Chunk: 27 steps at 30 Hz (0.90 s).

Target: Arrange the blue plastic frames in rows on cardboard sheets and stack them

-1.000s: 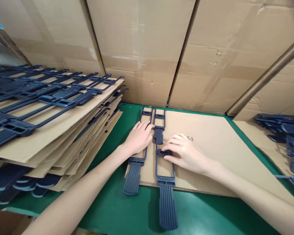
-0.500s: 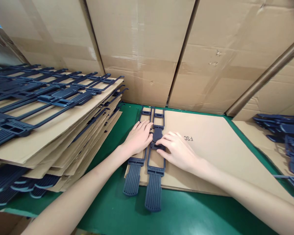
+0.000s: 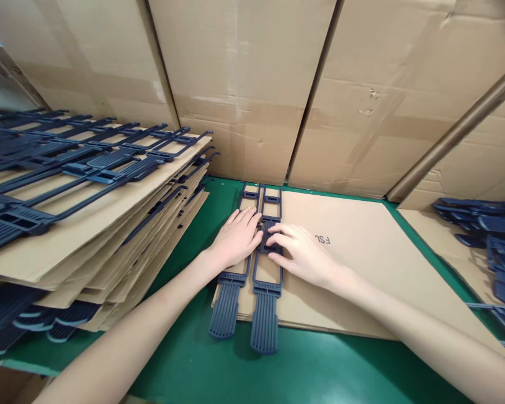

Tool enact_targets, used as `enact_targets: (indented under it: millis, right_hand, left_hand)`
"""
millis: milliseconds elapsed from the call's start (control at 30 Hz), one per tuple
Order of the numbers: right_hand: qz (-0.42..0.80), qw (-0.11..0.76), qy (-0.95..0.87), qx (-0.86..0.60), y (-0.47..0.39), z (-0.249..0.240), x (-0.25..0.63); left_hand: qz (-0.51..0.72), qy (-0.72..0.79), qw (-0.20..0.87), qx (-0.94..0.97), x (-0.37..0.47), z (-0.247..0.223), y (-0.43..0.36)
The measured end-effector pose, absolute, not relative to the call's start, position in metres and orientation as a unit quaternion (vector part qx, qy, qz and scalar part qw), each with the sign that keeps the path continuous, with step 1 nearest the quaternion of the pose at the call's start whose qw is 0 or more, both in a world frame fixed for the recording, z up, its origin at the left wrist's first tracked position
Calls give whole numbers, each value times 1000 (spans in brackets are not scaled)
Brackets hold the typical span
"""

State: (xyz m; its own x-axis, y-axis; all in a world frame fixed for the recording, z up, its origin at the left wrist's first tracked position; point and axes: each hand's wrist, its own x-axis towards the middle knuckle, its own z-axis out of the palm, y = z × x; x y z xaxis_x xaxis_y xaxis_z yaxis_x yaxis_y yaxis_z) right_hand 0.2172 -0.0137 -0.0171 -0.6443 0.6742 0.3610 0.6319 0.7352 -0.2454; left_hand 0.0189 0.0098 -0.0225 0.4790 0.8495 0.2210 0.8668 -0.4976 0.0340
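Note:
Two long dark-blue plastic frames lie side by side across a cardboard sheet [image 3: 362,269], their ribbed ends overhanging its near edge. My left hand [image 3: 239,237] lies palm down over the middle of the left frame [image 3: 226,306], fingers spread and hiding that part. Beside it, my right hand [image 3: 298,249] rests on the right frame [image 3: 265,320], its fingertips touching the middle block with thumb and fingers apart. Whether the fingers of either hand grip anything does not show; both look spread.
At the left, cardboard sheets [image 3: 79,235] are stacked with dark plastic frames on top and between them. More dark parts [image 3: 480,219] lie on cardboard at the right. Large cardboard boxes [image 3: 244,84] stand behind the green table [image 3: 320,365].
The right frame's near end has shifted slightly away from me, and its middle block looks different under my right fingers. My left hand has hardly moved.

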Motion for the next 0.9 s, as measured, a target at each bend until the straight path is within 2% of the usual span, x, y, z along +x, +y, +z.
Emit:
enact_targets:
  millis: [300, 467, 900]
  right_hand:
    - [58, 185, -915, -353, 3, -10, 216]
    - [113, 161, -906, -375, 12, -14, 217]
    - [151, 221, -902, -338, 12, -33, 221]
  left_hand:
    - [-100, -501, 40, -859, 19, -20, 9]
    - [-110, -501, 35, -858, 19, -20, 8]
    - [-130, -488, 30, -862, 16, -20, 9]
